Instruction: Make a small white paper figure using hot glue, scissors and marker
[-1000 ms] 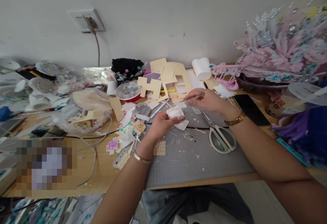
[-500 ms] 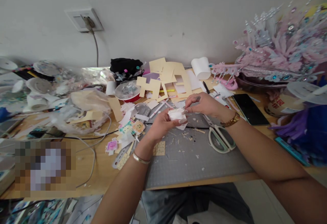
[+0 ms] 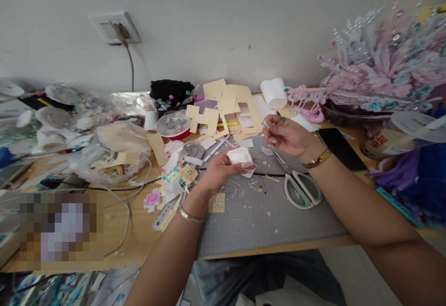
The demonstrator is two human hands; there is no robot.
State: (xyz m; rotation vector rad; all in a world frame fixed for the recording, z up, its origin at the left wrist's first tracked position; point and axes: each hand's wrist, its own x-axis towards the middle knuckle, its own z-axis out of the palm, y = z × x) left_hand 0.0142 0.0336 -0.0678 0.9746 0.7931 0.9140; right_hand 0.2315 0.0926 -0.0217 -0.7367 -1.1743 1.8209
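My left hand (image 3: pixel 219 172) is closed round a small white padded square (image 3: pixel 240 157), thumb along its near edge. Up and to the right, apart from the square, my right hand (image 3: pixel 288 136) has its fingers curled in a pinch; whatever lies between the fingertips is too small to make out. Below that hand, scissors (image 3: pixel 302 190) with pale handles lie on the grey cutting mat (image 3: pixel 251 229), blades pointing away. Small scraps are scattered on the mat under both hands. A beige piece with a round-cell pattern (image 3: pixel 217 202) lies by my left wrist.
Cut beige card (image 3: pixel 248 106) is heaped at the back, beside a white roll (image 3: pixel 274 92). A phone (image 3: pixel 339 150) and a lidded cup (image 3: pixel 381 142) stand right, below pink beaded decorations (image 3: pixel 379 71). Left are a plastic bag (image 3: pixel 104 169), a loose cable (image 3: pixel 129 217) and a metal ruler (image 3: pixel 167 213).
My right hand has moved up and away from the white square, which it was touching or close to. My left hand still holds the square, now showing more of its top.
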